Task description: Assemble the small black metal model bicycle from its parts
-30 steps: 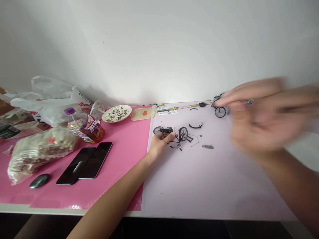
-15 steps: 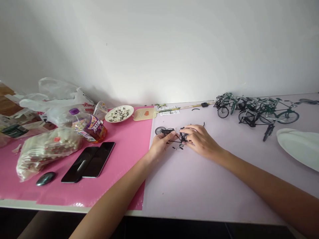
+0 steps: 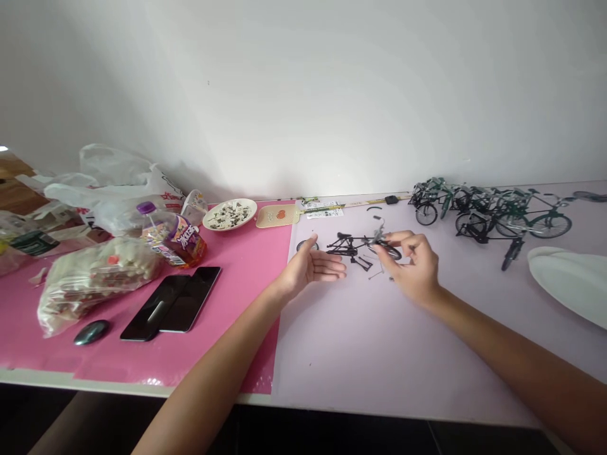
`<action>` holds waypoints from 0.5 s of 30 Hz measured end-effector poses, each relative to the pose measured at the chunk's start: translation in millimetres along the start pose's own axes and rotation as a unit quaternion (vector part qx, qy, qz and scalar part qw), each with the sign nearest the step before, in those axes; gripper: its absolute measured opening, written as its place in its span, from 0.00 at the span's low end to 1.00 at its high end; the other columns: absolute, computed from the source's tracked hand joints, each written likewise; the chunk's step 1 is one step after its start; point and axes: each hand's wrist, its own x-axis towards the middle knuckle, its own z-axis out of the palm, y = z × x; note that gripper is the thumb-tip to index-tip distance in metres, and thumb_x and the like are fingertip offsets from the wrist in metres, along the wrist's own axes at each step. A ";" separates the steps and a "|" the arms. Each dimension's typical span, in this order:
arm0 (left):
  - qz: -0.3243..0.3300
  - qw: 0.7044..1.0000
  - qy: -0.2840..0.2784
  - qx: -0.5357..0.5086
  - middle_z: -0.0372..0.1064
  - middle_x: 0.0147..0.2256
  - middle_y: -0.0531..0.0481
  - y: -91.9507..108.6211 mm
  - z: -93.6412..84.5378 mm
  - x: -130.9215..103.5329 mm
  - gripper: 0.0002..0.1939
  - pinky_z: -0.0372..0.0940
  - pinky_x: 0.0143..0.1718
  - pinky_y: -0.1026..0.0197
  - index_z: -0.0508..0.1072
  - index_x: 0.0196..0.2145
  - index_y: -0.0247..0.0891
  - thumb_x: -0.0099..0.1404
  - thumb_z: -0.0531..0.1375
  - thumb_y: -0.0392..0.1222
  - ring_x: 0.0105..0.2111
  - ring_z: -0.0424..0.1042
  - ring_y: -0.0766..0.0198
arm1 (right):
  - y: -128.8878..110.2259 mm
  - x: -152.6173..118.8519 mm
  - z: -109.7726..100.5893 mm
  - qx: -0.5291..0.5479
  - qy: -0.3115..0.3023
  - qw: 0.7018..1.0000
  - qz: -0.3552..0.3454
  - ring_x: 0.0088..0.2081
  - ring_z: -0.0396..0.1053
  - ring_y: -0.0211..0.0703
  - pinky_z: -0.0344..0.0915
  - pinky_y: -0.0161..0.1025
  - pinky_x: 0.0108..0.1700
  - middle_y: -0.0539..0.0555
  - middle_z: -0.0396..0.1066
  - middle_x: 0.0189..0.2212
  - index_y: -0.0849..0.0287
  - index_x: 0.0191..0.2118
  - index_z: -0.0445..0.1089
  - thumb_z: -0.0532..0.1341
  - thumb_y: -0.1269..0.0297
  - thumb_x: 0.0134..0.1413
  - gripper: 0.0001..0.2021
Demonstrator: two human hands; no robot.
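Observation:
A small black model bicycle lies sideways between my hands, its saddle at the left and its front wheel at the right. My right hand pinches it at the front end, by the grey handlebar. Palm turned up and fingers stretched, my left hand is open beside the rear end and holds nothing. A loose spoked wheel is partly hidden behind my left thumb. Thin small parts show below the frame. Further back lies a dark curved strip.
Several model bicycles are crowded at the back right, near a white plate. On the pink mat are a dish of small parts, a drink bottle, a filled plastic bag, two phones and a mouse.
My left hand has let go of the model bicycle and opened. My right hand has moved right to the handlebar end, and the bicycle has turned and shifted right with it.

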 end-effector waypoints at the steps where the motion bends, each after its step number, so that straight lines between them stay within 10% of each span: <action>1: 0.013 0.999 0.006 0.049 0.81 0.38 0.33 4.7 -3.9 -2.7 0.42 0.73 0.39 0.54 0.81 0.34 0.34 0.60 0.54 0.80 0.35 0.82 0.50 | 1.9 -0.5 -0.2 0.005 0.016 1.000 0.022 0.42 0.80 0.51 0.77 0.48 0.38 0.55 0.78 0.37 0.50 0.32 0.53 0.71 0.67 0.57 0.22; 6: 0.120 0.879 0.179 0.425 0.70 0.23 0.47 32.2 -36.8 -37.7 0.26 0.56 0.27 0.59 0.68 0.24 0.40 0.64 0.60 0.66 0.23 0.69 0.60 | 7.0 -1.5 0.0 0.024 0.024 0.997 0.071 0.44 0.79 0.51 0.77 0.48 0.40 0.53 0.74 0.34 0.49 0.32 0.52 0.70 0.64 0.58 0.22; 10: -0.014 0.736 0.281 0.616 0.57 0.20 0.53 47.9 -91.2 -87.5 0.20 0.46 0.29 0.57 0.56 0.19 0.42 0.63 0.59 0.48 0.21 0.56 0.63 | 7.4 -2.0 0.3 0.016 0.010 0.997 0.072 0.44 0.79 0.51 0.76 0.48 0.40 0.52 0.73 0.33 0.49 0.32 0.52 0.70 0.63 0.59 0.21; 15: -0.167 0.710 0.278 0.624 0.63 0.21 0.51 40.7 -162.2 -134.0 0.15 0.48 0.28 0.58 0.60 0.20 0.41 0.55 0.62 0.47 0.22 0.59 0.61 | 8.3 -3.2 1.1 0.014 -0.013 0.998 0.063 0.44 0.79 0.52 0.77 0.49 0.40 0.53 0.76 0.35 0.49 0.32 0.51 0.70 0.61 0.59 0.22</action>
